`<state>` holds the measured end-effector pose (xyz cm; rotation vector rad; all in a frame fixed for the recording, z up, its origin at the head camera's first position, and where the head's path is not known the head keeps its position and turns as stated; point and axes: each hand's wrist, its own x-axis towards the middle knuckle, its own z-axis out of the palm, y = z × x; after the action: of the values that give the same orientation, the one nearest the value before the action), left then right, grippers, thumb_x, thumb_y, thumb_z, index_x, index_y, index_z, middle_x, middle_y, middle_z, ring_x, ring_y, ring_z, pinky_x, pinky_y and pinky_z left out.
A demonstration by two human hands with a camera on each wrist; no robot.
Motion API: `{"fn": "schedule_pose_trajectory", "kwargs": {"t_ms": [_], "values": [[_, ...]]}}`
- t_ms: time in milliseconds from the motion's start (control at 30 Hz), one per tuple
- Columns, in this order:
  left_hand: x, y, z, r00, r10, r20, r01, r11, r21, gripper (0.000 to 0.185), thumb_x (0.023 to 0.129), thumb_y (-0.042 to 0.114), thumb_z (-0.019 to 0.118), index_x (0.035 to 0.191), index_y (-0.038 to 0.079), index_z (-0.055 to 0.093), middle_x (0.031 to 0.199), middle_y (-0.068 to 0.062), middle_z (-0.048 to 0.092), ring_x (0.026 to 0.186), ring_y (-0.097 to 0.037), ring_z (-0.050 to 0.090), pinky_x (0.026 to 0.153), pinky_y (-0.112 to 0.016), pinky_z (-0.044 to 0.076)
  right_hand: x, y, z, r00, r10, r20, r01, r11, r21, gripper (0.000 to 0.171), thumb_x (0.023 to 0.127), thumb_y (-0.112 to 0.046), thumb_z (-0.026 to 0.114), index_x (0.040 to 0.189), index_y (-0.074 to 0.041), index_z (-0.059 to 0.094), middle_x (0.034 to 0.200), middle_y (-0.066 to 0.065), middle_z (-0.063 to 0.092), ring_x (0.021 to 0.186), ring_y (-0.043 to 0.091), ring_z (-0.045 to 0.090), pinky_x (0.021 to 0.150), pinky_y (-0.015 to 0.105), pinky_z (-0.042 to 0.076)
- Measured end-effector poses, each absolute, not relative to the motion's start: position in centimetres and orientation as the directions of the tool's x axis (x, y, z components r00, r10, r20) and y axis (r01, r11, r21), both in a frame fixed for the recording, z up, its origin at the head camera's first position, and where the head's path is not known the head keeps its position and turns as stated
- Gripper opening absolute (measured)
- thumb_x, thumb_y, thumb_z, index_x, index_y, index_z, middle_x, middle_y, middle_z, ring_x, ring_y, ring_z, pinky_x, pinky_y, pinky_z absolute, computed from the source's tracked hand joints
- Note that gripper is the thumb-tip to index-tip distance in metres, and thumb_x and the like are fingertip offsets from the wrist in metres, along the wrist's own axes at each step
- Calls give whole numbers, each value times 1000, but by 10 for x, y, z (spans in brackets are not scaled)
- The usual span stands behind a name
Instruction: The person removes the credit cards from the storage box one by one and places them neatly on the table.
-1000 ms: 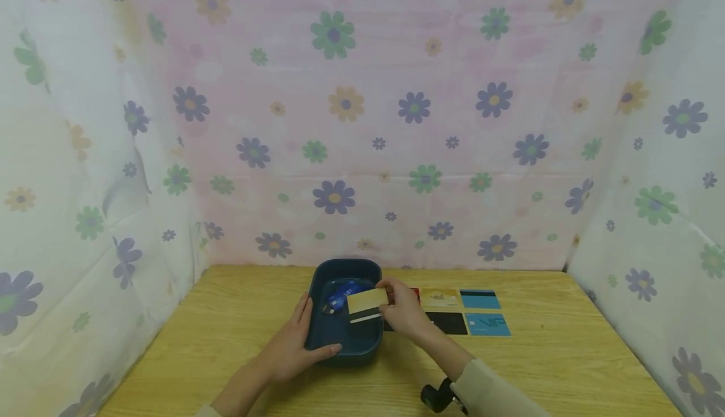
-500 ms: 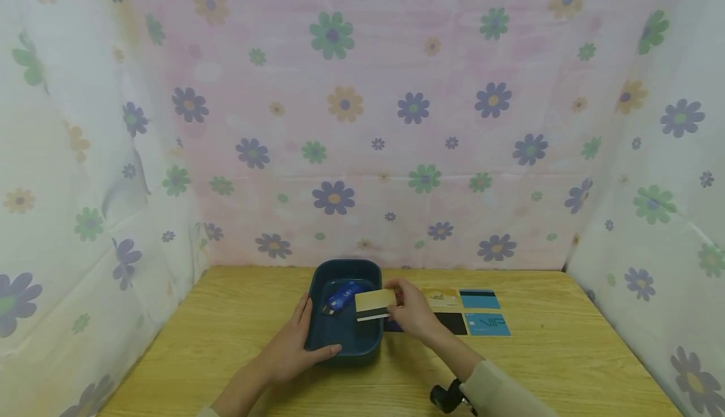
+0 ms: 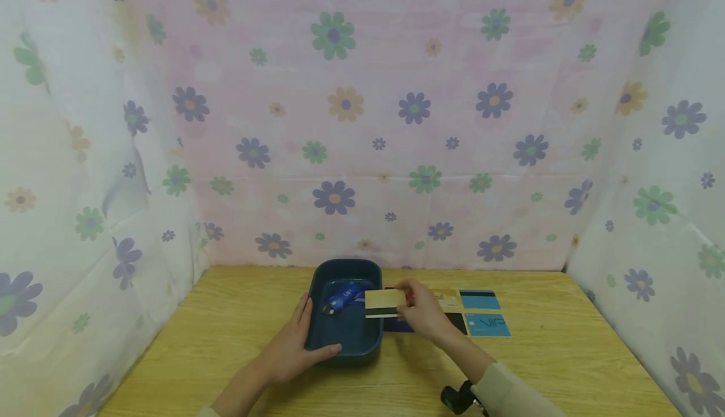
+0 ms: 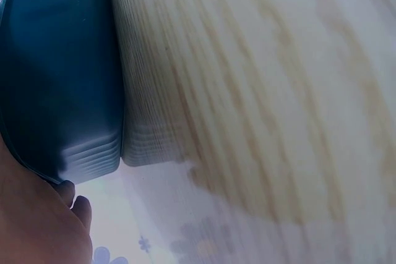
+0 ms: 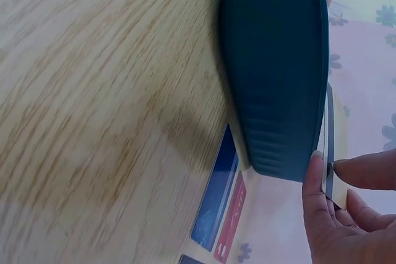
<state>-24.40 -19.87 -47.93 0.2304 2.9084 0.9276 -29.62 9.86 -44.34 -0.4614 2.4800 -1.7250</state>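
My left hand [image 3: 290, 341] holds the dark blue plastic box [image 3: 343, 334] at its near left corner, fingers along the left wall and thumb over the front rim. My right hand [image 3: 423, 309] pinches a gold card [image 3: 384, 299] with a black stripe between thumb and fingers. The card overlaps the box's right rim in the head view; in the right wrist view it stands edge-on just beyond the rim. Inside the box lies a blue item [image 3: 344, 294] with white lettering and a metal plug end, like a USB flash drive.
Right of the box, cards lie in two rows on the wooden table [image 3: 566, 354]: a gold card [image 3: 447, 299], a blue striped card [image 3: 479, 299], a black card [image 3: 457, 322], a light blue card [image 3: 488, 324]. The right wrist view shows a red card [image 5: 230, 217] and a dark blue card [image 5: 215, 193].
My right hand has moved to the right with the gold card, from over the middle of the box to its right rim. The left hand and the box stay where they were.
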Motion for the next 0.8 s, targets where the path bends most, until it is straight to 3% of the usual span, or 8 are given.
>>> {"fn": "schedule_pose_trajectory", "kwargs": {"t_ms": [333,633,800], "values": [[-245,-200,-480,-985,164,-43,107,796,596,130,79,78,68,165,5,4,172,-12,-4,152,-45,22,116,-64,30,-295,106,-443,-951,-293,97,-187,294,-938,41,92,17,58,132,10,55,100,17,50,71,25,60,75,49,61],[-245,-200,-480,-984,173,-36,119,802,585,130,79,79,67,164,4,3,172,-13,-4,152,-46,23,115,-64,31,-297,112,-444,-949,-303,82,-176,299,-938,42,92,16,57,134,9,57,93,14,40,63,16,41,77,48,62],[-247,-201,-483,-985,169,-38,115,803,584,130,79,79,67,165,5,3,172,-12,-5,152,-45,23,115,-64,32,-294,116,-444,-953,-297,67,-160,300,-941,41,93,15,57,134,8,57,99,14,43,67,18,48,79,48,62]]}}
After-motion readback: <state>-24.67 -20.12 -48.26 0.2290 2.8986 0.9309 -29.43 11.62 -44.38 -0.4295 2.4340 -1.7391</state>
